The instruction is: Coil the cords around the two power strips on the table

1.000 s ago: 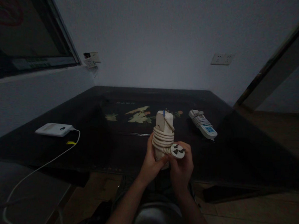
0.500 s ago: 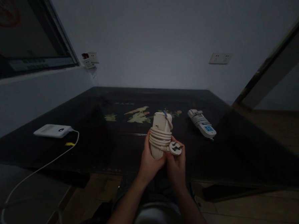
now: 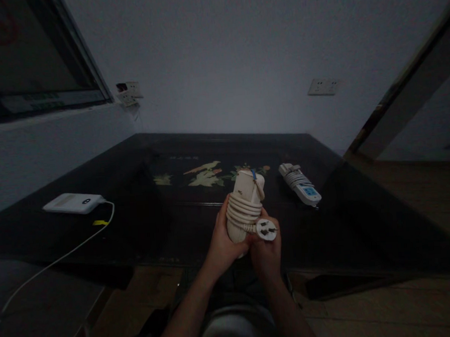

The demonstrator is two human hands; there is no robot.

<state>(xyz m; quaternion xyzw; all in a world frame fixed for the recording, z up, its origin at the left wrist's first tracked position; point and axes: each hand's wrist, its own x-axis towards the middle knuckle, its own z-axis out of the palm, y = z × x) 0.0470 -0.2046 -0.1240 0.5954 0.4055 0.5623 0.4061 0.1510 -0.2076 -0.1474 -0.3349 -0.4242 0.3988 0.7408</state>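
Observation:
A cream power strip (image 3: pixel 245 185) is held up above the near part of the dark table, its cord (image 3: pixel 243 208) wound round its middle in several turns. Its three-pin plug (image 3: pixel 266 230) sticks out at the right, pins facing up toward me. My left hand (image 3: pixel 223 239) is closed round the strip's left side and lower end. Curled at the lower right, behind the plug, my right hand (image 3: pixel 266 249) grips the strip's lower part; some of its fingers are hidden. A blue piece (image 3: pixel 254 174) shows near the strip's top end.
On the black table (image 3: pixel 175 231), a second power strip (image 3: pixel 306 191) with wrapped cord lies to the right. A white power bank (image 3: pixel 74 203) with a white cable (image 3: pixel 56 256) and a yellow tag (image 3: pixel 100 223) lies left. Wall sockets (image 3: pixel 323 87) are on the back wall.
The view has shifted slightly. The held power strip tilts a little more, and its plug has turned so the face shows rounder. Both hands keep their hold.

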